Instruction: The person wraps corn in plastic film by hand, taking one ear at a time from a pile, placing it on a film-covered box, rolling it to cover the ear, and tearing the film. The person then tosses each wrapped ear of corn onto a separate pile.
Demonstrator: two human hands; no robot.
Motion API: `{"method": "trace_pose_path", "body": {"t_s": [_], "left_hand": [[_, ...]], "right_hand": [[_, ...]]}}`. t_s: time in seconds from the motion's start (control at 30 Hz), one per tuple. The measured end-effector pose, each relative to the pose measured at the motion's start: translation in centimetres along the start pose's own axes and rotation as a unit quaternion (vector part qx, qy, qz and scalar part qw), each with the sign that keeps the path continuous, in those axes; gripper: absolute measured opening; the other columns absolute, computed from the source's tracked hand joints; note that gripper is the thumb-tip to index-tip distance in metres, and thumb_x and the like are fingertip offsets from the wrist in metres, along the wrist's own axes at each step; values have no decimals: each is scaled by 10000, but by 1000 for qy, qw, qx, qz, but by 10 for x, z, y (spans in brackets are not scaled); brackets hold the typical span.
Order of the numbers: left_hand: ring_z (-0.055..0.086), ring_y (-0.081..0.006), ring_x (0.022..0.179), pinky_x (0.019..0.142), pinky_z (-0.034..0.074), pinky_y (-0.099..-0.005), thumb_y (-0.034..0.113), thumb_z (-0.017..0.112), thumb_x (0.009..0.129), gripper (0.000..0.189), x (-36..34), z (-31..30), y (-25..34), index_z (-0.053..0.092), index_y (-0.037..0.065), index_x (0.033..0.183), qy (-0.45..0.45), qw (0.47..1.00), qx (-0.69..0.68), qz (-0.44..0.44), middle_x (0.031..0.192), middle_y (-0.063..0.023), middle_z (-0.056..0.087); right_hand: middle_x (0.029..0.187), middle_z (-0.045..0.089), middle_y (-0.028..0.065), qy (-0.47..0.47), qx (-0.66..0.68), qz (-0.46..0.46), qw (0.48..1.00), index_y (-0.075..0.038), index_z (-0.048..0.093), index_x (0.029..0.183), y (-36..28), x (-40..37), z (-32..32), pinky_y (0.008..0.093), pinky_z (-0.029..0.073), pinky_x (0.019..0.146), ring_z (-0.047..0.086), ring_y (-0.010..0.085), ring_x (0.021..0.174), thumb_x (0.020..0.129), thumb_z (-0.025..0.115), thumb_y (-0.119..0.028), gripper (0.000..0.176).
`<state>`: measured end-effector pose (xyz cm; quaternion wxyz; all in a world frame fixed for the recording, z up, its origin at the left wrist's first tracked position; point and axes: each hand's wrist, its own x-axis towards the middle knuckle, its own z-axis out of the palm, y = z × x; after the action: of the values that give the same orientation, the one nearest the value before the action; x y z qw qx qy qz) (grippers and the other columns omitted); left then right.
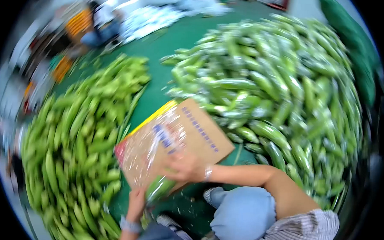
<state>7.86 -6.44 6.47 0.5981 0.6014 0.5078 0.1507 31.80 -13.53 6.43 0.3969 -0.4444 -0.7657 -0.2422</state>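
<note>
A long green vegetable (159, 189), shiny as if under clear film, lies slanted at the near edge of a cardboard box (204, 128). My left hand (137, 197) is against its left side, fingers partly hidden, and seems to grip it. Just above the vegetable's upper end is my right hand (187, 167), over the lower part of the box; motion smears its fingers. The box has blue print, a yellow edge and a red corner. Clear plastic film (162, 133) glints across its top.
Bare green vegetables form a heap (79, 150) on my left. A larger heap of film-wrapped ones (282, 85) rises on my right. Both rest on a green floor (160, 45). Farther back sit another person (103, 26), an orange crate (79, 22) and pale plastic sheets (149, 21).
</note>
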Motion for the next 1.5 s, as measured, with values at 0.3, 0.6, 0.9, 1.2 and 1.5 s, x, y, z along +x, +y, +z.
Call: {"method": "trace_pose_path", "body": {"t_s": [0.3,0.6,0.9,1.2,1.5], "left_hand": [[631,-233,591,514,539,-317,593,234,871,640,-9,55,-4,472,35,1074,-433,783,-411,-173,862,-162,619],[568,-389,656,579,443,-465,263,496,860,228,72,-167,-155,536,44,808,476,835,243,130,692,-190,585],[503,-335,1037,878,415,-408,129,703,622,559,131,-240,-198,533,112,1154,113,851,513,-16,1146,-135,551],[497,-333,960,832,413,-385,126,766,573,566,91,-227,-173,525,38,1078,204,868,425,154,1003,-148,501],[477,-302,967,832,399,-365,163,737,610,505,89,-68,48,531,9,1045,220,809,329,434,996,-157,492]], "right_hand": [[895,587,144,-64,47,311,947,-8,574,903,26,-76,-74,349,451,719,564,276,815,582,720,-166,387],[1192,471,255,4,-464,449,763,41,436,1218,271,-122,-320,387,332,951,443,354,1107,822,557,-371,585],[1225,433,145,-257,-18,329,909,-47,512,1111,60,-39,-62,348,418,843,446,294,1106,755,589,-62,365],[830,591,159,-424,-102,386,813,4,544,963,72,-24,2,381,466,633,585,323,718,817,559,-325,361],[776,652,114,-433,326,626,561,18,607,719,98,-27,9,305,514,612,634,205,636,835,561,-231,279]]}}
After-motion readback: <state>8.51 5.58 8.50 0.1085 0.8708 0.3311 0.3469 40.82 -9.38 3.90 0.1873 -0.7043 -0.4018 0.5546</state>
